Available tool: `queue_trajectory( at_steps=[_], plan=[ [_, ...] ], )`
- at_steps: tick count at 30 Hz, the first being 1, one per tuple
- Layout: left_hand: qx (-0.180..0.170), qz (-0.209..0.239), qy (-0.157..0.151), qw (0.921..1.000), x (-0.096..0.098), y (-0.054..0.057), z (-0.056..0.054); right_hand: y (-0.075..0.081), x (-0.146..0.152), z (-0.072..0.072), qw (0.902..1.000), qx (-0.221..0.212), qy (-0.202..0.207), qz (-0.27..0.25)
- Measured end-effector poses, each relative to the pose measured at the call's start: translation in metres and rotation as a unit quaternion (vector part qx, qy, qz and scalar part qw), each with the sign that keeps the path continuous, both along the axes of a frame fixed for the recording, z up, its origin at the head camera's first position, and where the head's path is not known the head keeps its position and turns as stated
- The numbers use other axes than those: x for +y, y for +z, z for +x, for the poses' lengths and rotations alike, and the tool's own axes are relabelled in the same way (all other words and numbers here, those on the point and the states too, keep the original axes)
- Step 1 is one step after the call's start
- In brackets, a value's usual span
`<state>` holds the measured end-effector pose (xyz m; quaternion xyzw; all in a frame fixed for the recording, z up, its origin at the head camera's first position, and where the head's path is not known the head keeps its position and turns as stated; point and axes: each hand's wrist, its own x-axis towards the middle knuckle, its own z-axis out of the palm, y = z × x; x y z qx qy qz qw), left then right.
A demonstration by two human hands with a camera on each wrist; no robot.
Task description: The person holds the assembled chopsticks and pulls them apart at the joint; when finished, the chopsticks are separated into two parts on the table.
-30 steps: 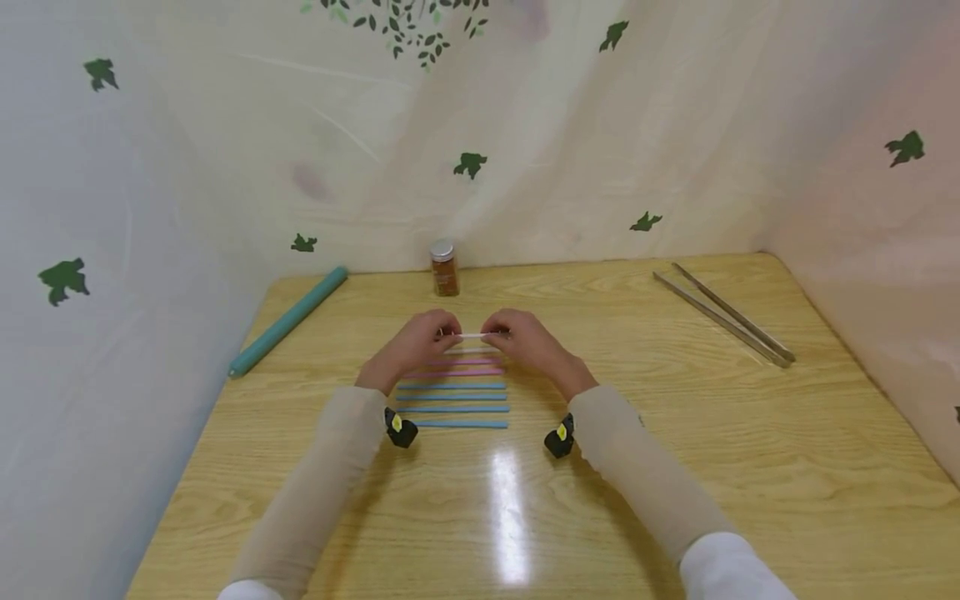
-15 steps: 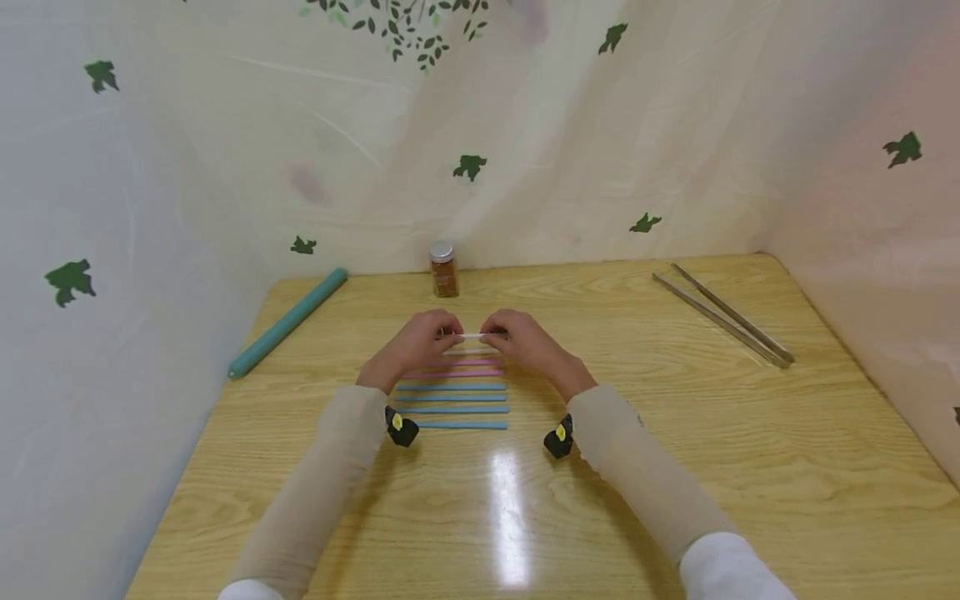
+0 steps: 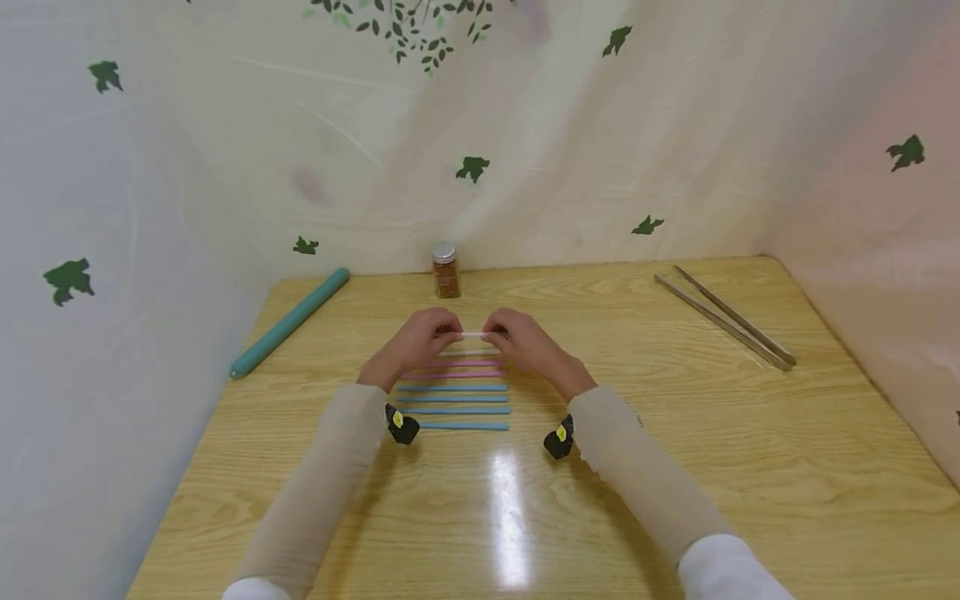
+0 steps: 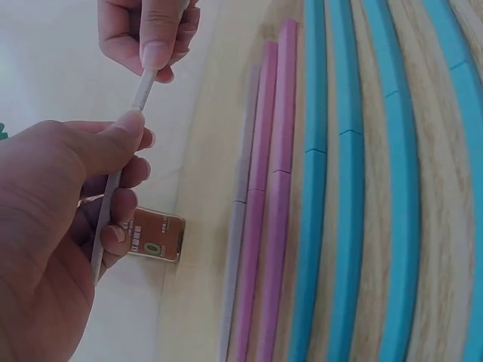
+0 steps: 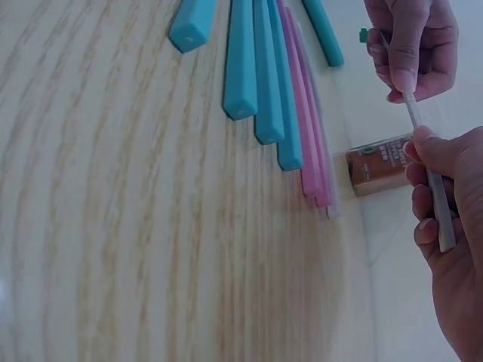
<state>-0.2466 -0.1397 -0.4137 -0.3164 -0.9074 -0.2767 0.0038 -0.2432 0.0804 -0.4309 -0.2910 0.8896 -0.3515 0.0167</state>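
Observation:
My left hand (image 3: 418,340) and right hand (image 3: 527,340) hold one white chopstick (image 3: 472,334) between them, raised over the far end of a row of chopsticks. In the left wrist view, the left thumb presses the chopstick against the curled fingers. The right wrist view shows the right hand (image 5: 460,188) gripping its thicker, square end. Below lie one white chopstick (image 3: 471,352), two pink chopsticks (image 3: 465,375) and several blue chopsticks (image 3: 457,399), roughly parallel and spaced apart. The hands cover parts of the white and pink ones in the head view.
A small jar (image 3: 447,279) with a silver lid and reddish-brown contents stands behind the hands. A teal rod (image 3: 291,322) lies at the back left, metal tongs (image 3: 723,318) at the back right. Light curtains (image 3: 555,192) enclose the wooden table (image 3: 750,467).

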Motion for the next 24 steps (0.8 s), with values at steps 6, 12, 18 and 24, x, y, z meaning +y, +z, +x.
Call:
queue_trajectory(
  at_steps=[6,12,18,24],
  plan=[
    [0.003,0.017,0.007,0.9998,0.0,0.007,0.0,0.004,0.001,0.0,0.9997,0.015,-0.004,-0.019],
    [0.0,0.032,0.012,0.9994,-0.002,0.01,0.002,0.006,0.002,0.0,0.999,0.035,0.009,-0.026],
    [0.007,0.049,0.013,0.9987,-0.002,0.012,0.005,0.01,0.004,0.003,0.998,0.042,0.024,-0.042],
    [0.003,0.053,0.023,0.9983,-0.002,0.013,0.007,0.012,0.006,0.005,0.9974,0.05,0.027,-0.044]
  ],
)
